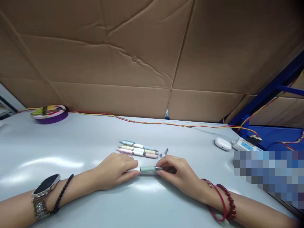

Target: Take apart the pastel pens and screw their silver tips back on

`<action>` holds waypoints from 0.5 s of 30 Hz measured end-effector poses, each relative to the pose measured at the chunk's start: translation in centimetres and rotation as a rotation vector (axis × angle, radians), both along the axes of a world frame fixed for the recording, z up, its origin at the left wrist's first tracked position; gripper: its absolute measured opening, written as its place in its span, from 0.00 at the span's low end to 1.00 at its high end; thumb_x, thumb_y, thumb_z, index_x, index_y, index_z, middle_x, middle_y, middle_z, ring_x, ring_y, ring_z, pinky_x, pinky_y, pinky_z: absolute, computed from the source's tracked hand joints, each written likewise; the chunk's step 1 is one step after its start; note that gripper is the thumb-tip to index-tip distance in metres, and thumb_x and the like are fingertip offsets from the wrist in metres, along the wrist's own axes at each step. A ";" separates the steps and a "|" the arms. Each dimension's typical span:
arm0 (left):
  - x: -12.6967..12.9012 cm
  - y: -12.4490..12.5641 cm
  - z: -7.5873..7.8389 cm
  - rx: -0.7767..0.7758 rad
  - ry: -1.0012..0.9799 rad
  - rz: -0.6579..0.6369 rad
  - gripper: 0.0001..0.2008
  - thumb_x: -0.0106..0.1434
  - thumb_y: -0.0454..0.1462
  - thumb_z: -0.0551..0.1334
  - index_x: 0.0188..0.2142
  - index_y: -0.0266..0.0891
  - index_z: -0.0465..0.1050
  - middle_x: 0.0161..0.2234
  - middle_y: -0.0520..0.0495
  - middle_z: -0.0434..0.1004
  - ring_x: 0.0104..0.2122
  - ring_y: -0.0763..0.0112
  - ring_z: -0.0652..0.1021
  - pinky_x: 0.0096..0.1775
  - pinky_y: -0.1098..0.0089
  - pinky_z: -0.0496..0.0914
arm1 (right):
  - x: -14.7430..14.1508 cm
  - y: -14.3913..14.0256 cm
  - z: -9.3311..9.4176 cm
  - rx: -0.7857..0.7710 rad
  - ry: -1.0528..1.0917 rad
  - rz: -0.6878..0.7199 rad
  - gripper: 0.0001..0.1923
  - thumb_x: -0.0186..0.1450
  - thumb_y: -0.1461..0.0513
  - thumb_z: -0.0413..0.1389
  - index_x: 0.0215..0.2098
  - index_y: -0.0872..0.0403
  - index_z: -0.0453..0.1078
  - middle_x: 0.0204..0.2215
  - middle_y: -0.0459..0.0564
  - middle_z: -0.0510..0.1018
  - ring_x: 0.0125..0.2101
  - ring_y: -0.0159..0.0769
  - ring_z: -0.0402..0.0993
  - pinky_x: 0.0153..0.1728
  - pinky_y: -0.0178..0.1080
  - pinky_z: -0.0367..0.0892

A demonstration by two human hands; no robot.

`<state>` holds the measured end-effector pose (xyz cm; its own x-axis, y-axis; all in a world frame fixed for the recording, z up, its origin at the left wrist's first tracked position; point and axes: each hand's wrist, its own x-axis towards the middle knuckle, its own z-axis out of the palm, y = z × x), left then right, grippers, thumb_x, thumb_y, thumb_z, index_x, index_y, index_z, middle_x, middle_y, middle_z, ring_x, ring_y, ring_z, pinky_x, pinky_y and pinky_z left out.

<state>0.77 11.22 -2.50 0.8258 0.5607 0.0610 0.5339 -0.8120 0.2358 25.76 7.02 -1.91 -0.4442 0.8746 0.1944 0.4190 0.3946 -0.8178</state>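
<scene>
A pen (147, 169) with a white barrel and pale green grip lies level between my two hands, just above or on the table. My left hand (121, 169) is closed round its white end, hiding part of it. At the other end, my right hand (174, 171) pinches the silvery tip with thumb and fingers. Behind the hands lie three pens side by side: a blue one (138, 145), a cream one (140, 149) and a pink one (137, 153). Two small metal pen tips, one larger (166, 151) and one smaller (161, 155), lie to their right.
A purple oval box (51, 115) stands at the back left. Red and yellow wires (142, 122) run along the table's back edge before a cardboard wall (106, 63). On the right are a white earbud case (223, 144) and a power strip (244, 145).
</scene>
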 end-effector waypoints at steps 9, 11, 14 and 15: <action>0.3 0.0 0.3 -0.009 -0.018 0.018 0.17 0.68 0.42 0.45 0.24 0.39 0.56 0.21 0.53 0.65 0.21 0.71 0.65 0.25 0.72 0.53 | 0.0 0.2 -0.4 0.123 -0.125 -0.037 0.02 0.62 0.64 0.56 0.34 0.53 0.69 0.29 0.46 0.71 0.29 0.31 0.68 0.31 0.33 0.64; 0.3 0.0 0.4 -0.013 -0.022 0.020 0.17 0.68 0.42 0.45 0.23 0.39 0.56 0.21 0.53 0.65 0.21 0.71 0.65 0.25 0.72 0.53 | -0.1 0.2 -0.6 0.169 -0.157 -0.038 0.02 0.63 0.64 0.55 0.35 0.53 0.69 0.29 0.46 0.70 0.29 0.32 0.67 0.31 0.34 0.63; 0.3 0.0 0.4 -0.013 -0.022 0.024 0.18 0.68 0.42 0.46 0.23 0.39 0.56 0.21 0.53 0.65 0.21 0.72 0.65 0.25 0.72 0.53 | -0.2 0.2 -0.6 0.232 -0.209 -0.024 0.04 0.65 0.62 0.54 0.32 0.54 0.68 0.27 0.46 0.69 0.30 0.33 0.66 0.31 0.34 0.62; 0.3 0.0 0.4 -0.007 -0.022 0.025 0.17 0.68 0.42 0.46 0.23 0.39 0.57 0.21 0.53 0.66 0.21 0.72 0.66 0.25 0.72 0.53 | -0.3 0.2 -0.5 0.255 -0.233 -0.015 0.06 0.66 0.61 0.52 0.31 0.54 0.68 0.26 0.46 0.69 0.29 0.33 0.66 0.30 0.33 0.62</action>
